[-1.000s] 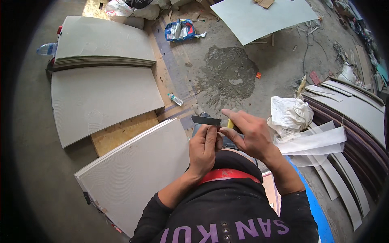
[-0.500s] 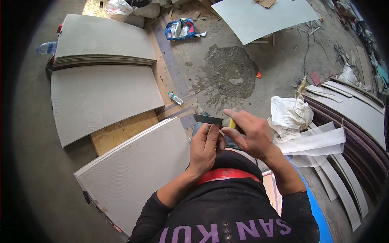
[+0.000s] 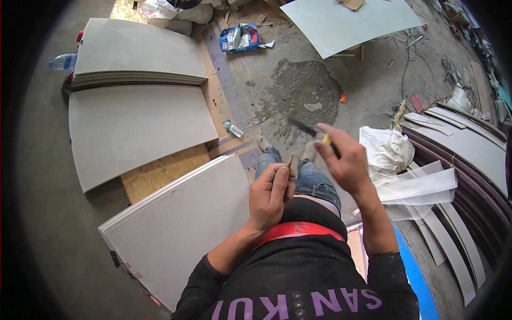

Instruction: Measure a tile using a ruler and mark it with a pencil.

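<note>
My left hand (image 3: 268, 196) is closed in front of my waist, thumb and fingers pinching a thin pencil (image 3: 290, 162) with only its pointed brownish tip sticking up. To the right and a little farther out, my right hand (image 3: 349, 162) grips a utility knife (image 3: 303, 126) with a yellow and black handle. Its dark blade is extended, points away to the upper left and is blurred by motion. Blade and pencil are apart. The rest of the pencil is hidden inside my left fingers.
Stacked pale boards (image 3: 176, 213) lie close on my left, with another stack (image 3: 141, 50) farther off. A plastic bottle (image 3: 232, 129) lies beyond my feet, near a wet cement patch (image 3: 306, 93). On the right are a white sack (image 3: 384, 152) and leaning panels (image 3: 464, 138).
My right hand has swung the knife up and away from the left hand, uncovering the pencil's tip. My left hand has stayed nearly in place.
</note>
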Motion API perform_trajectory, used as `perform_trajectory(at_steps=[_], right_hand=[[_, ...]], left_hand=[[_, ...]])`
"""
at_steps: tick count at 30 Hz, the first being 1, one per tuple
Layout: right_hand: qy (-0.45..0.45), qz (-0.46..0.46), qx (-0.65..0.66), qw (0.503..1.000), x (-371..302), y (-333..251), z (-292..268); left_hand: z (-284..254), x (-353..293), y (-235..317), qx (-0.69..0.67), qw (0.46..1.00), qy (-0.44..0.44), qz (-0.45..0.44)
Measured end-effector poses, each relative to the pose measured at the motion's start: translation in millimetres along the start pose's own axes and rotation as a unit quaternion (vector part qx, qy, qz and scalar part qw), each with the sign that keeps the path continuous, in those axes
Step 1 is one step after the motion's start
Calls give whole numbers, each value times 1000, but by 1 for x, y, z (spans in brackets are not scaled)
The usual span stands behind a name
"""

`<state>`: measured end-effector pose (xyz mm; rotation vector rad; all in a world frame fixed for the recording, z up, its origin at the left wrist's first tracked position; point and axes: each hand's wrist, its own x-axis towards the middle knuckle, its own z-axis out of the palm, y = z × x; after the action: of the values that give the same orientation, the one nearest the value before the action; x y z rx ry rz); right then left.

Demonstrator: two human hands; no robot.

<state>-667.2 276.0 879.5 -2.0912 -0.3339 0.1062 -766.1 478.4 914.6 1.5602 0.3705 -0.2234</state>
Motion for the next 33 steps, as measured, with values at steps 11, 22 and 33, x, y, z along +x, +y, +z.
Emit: perform_trajectory(at_steps=[11,22,33], right_hand=[[-113,-86,-17,990,-18,-34,1],[-93,-63,-20,993,-15,-38,-10],[-39,-34,-38,998,-15,-19,0]], left_hand=[[0,-4,-10,-64,997,2,-41],[1,-7,-8,3,999,30,-19],[2,-8,-8,7,1000,27,-1]])
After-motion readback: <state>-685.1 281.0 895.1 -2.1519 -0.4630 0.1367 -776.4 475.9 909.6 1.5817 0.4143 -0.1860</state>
